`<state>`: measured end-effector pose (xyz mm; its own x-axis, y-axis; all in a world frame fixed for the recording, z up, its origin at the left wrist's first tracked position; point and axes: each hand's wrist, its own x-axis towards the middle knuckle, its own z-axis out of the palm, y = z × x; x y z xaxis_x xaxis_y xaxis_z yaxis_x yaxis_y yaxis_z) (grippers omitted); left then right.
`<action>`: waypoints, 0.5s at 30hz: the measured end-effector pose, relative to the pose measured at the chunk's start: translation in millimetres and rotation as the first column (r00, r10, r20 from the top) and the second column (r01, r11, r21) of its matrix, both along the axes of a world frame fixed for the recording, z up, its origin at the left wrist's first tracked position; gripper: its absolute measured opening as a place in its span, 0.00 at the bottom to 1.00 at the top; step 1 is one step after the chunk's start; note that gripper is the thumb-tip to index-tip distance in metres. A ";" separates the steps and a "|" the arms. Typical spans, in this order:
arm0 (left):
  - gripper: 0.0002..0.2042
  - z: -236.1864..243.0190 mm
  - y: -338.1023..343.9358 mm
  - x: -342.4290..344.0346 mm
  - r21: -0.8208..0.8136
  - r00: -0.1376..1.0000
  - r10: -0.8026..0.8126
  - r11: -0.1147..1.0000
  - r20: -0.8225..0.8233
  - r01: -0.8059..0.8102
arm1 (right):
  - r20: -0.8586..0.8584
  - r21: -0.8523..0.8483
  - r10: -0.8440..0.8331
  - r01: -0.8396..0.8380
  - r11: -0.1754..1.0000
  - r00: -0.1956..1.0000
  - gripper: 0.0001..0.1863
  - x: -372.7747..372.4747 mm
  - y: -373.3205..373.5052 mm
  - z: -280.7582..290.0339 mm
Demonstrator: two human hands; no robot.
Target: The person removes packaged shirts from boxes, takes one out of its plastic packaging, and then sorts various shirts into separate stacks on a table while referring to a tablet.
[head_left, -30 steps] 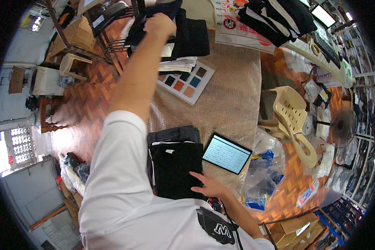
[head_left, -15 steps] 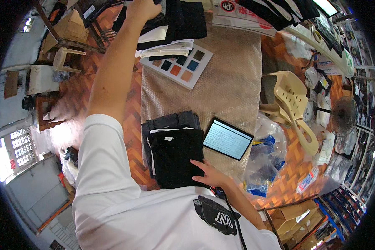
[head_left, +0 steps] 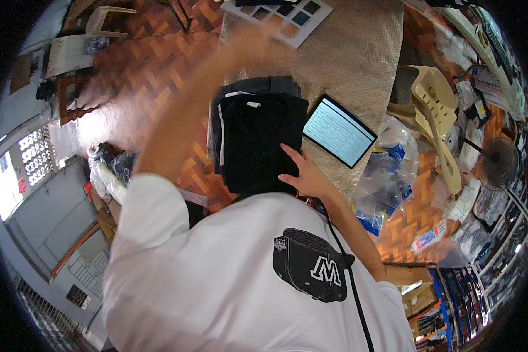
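Bubble-wrap sheet (head_left: 358, 53) spread beyond the right fingers (head_left: 293, 155) | folded black garment (head_left: 255, 132) lay under these fingertips | tablet (head_left: 340, 130) was to their right | left hand (head_left: 261, 50) blurred ahead, its grip could not be told | right hand (head_left: 311, 177): thumb and forefinger apart, gripping nothing; flat, light pressure seemed best

Wht tee (head_left: 217, 276), short slvs (head_left: 149, 205) – blk cap-shaped print (head_left: 302, 261) w/ wht letter – thin blk cord (head_left: 356, 293) down front.
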<state>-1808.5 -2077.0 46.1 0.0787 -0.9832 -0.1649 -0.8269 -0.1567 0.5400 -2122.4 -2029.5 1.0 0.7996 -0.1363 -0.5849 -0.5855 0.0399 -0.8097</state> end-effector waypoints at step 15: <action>0.31 -28.9 268.9 -221.1 0.066 0.946 -0.028 0.998 0.323 0.007 | -0.042 0.408 -0.282 0.274 0.871 0.958 0.43 -69.9 35.2 4.7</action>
<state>-2029.7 -1808.0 17.2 0.1213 -0.9732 -0.1952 -0.9582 -0.1661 0.2328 -2192.3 -1994.3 5.6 0.7749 -0.1094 -0.6225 -0.4864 0.5257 -0.6979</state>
